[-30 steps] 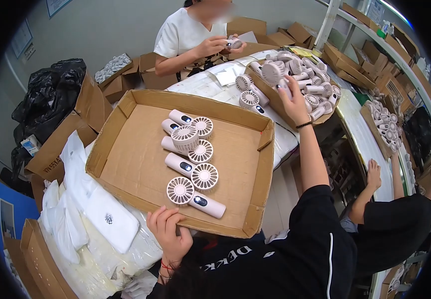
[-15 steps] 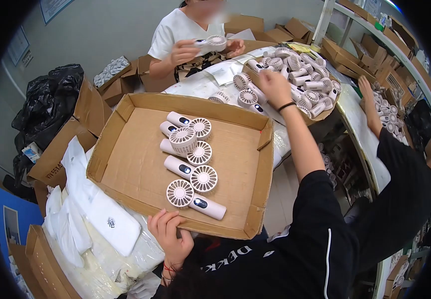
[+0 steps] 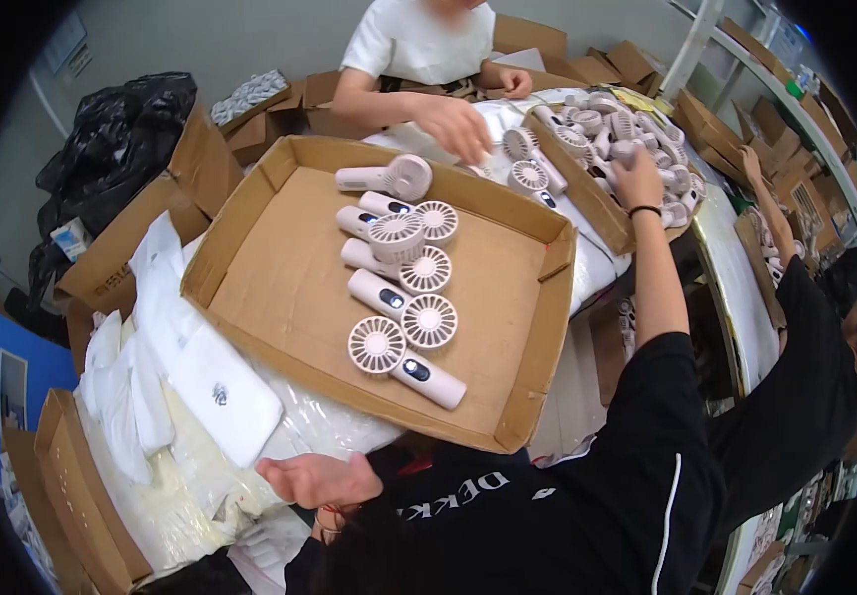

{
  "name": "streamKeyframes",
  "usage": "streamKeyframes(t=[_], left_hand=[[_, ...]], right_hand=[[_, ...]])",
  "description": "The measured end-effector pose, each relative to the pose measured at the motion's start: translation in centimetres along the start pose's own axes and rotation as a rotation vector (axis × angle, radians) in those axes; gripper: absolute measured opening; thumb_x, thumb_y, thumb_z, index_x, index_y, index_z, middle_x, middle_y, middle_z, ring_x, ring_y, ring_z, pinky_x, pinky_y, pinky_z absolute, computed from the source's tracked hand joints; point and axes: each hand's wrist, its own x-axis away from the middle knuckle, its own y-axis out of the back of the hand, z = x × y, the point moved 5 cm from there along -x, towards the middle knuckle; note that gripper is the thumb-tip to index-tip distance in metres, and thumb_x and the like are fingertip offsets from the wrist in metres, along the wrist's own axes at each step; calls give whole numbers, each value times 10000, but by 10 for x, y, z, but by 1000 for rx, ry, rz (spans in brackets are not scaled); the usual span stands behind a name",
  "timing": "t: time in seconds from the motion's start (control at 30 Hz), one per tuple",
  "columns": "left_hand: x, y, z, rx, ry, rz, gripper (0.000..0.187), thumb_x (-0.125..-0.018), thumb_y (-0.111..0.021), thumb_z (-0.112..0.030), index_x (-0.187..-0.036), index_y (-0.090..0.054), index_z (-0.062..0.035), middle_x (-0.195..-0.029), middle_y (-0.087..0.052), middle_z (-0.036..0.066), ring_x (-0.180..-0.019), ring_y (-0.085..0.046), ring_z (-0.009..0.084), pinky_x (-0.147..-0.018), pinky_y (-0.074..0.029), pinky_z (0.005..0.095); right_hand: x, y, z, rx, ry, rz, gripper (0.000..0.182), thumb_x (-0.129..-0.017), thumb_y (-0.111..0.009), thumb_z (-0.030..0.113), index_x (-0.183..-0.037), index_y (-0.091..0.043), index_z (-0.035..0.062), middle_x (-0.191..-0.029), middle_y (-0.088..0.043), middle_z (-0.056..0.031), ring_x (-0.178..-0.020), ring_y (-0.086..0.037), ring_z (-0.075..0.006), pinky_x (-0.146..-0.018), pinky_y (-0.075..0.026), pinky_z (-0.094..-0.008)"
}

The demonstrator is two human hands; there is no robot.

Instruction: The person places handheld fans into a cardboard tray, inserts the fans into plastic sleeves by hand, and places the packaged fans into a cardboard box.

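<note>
My left hand [image 3: 319,481] is off the near edge of a shallow cardboard tray [image 3: 289,342], palm up, fingers apart and holding nothing. Inside the tray lie several pale pink handheld fans [image 3: 429,321], some overlapping, with one fan [image 3: 389,178] apart near the far wall. At the right, my right hand [image 3: 638,178] reaches over a box heaped with the same fans [image 3: 592,124]. Its fingers are bent round a fan, partly hidden by the hand. Two more fans [image 3: 528,177] lie between the tray and the heaped box.
Across the table a person in white [image 3: 423,45] reaches toward the tray's far edge. Another person's arm [image 3: 767,203] extends at the right. White plastic bags [image 3: 215,387] lie left of the tray, beside black bags [image 3: 116,149] and cartons. Metal shelving [image 3: 795,79] stands at the right.
My left hand has let go of the tray's edge. My right hand has moved right over the heap. One more fan lies in the tray, and the person opposite no longer holds one up.
</note>
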Motion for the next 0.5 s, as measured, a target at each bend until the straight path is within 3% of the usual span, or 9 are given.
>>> streamKeyframes(t=[0.03,0.07,0.17,0.23,0.27,0.33,0.4,0.47,0.5], left_hand=[[1,2,-4,8,-44,-69,688,-715,-596,-226,-1302,-311,-6,-1425,-185,256,-1354,-135,397,-1093,-62,520],[3,5,-8,18,-88,-136,716,-708,-596,-247,-1318,-311,-2,-1442,-174,252,-1364,-123,390,-1095,-44,522],[16,0,-8,19,5,-39,752,-711,-587,-270,-1346,-294,4,-1465,-140,243,-1382,-90,369,-1094,-16,528],[12,-3,-10,14,33,7,752,-708,-584,-258,-1349,-295,8,-1468,-140,238,-1382,-93,363,-1094,-12,529],[11,-5,-10,9,63,58,752,-705,-581,-247,-1351,-295,12,-1470,-139,232,-1383,-96,356,-1094,-8,531],[14,-4,-11,-5,73,107,746,-722,-585,-251,-1355,-286,9,-1470,-130,232,-1385,-64,370,-1094,-3,534],[16,-4,-9,-24,79,154,741,-739,-590,-255,-1359,-278,6,-1470,-120,233,-1386,-31,385,-1094,2,537],[17,-5,-11,-34,59,186,713,-739,-592,-221,-1340,-292,15,-1463,-134,235,-1379,-41,398,-1093,-15,542],[17,-5,-11,-33,58,186,713,-739,-592,-221,-1340,-292,15,-1463,-134,235,-1379,-41,398,-1093,-15,542]], right_hand=[[5,16,2,-112,-4,-174,506,-717,-669,348,-1100,-536,45,-956,-625,-208,-853,-608,-383,-738,-476,-464],[6,30,3,-156,-136,-192,484,-725,-669,341,-1081,-535,42,-927,-623,-206,-831,-616,-362,-729,-487,-442],[10,46,-12,-368,-91,-352,487,-709,-679,326,-1071,-529,37,-889,-626,-169,-818,-630,-304,-732,-489,-402],[8,21,-32,-933,-194,-99,479,-690,-686,304,-1044,-531,21,-872,-620,-128,-833,-626,-245,-749,-479,-369],[12,24,-36,-930,-195,-100,479,-690,-686,304,-1044,-531,21,-872,-620,-128,-833,-626,-245,-749,-479,-369],[22,20,-32,-528,7,193,409,-715,-697,177,-1055,-542,11,-978,-597,-88,-946,-586,-215,-815,-469,-359],[30,14,-32,-468,22,264,375,-743,-663,199,-1046,-575,-4,-992,-600,-91,-981,-563,-196,-826,-457,-332],[36,5,-30,-282,60,583,373,-765,-634,238,-1042,-608,-11,-971,-620,-95,-927,-577,-186,-810,-455,-310],[38,8,-29,-326,6,635,393,-776,-615,274,-1037,-620,-19,-922,-643,-105,-881,-592,-188,-789,-457,-298]])
